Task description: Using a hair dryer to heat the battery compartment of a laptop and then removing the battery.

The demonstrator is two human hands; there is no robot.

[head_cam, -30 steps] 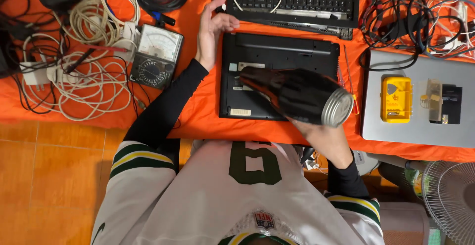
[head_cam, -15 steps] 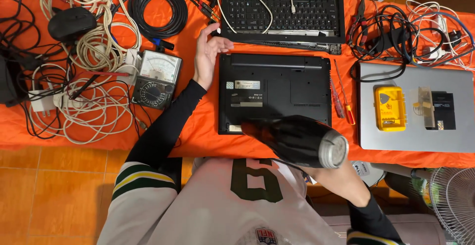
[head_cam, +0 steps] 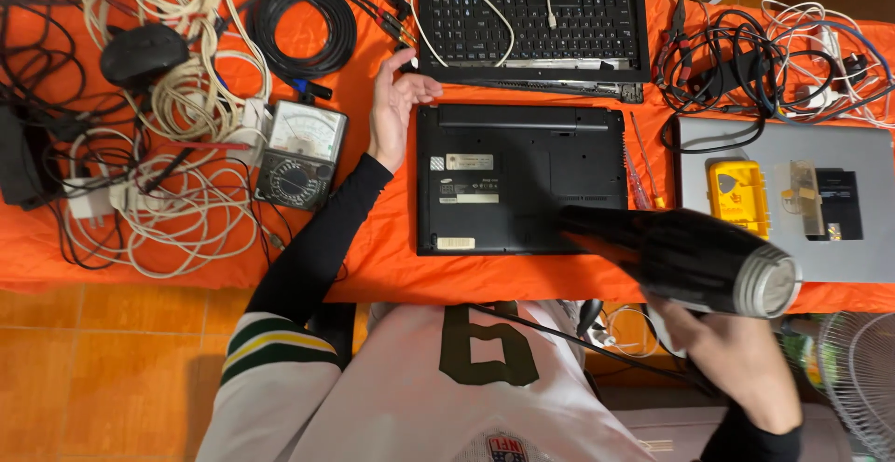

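Note:
My right hand (head_cam: 736,359) grips the handle of a black hair dryer (head_cam: 690,257), its nozzle pointing at the lower right corner of a black laptop (head_cam: 517,178) that lies upside down on the orange cloth (head_cam: 392,257). My left hand (head_cam: 393,108) rests flat and open on the cloth, just left of the laptop's upper left corner. The dryer's black cord (head_cam: 559,333) runs across my white jersey.
An open laptop with a keyboard (head_cam: 531,24) lies beyond. An analog multimeter (head_cam: 300,154), a black mouse (head_cam: 144,52) and tangled white and black cables (head_cam: 177,201) fill the left. A silver laptop (head_cam: 867,248) with a yellow device (head_cam: 738,196) sits right. A fan (head_cam: 862,378) stands lower right.
The view has shifted so the table sits lower in frame. My right hand has drawn the hair dryer right and toward me, off the laptop's middle. My left hand stays put.

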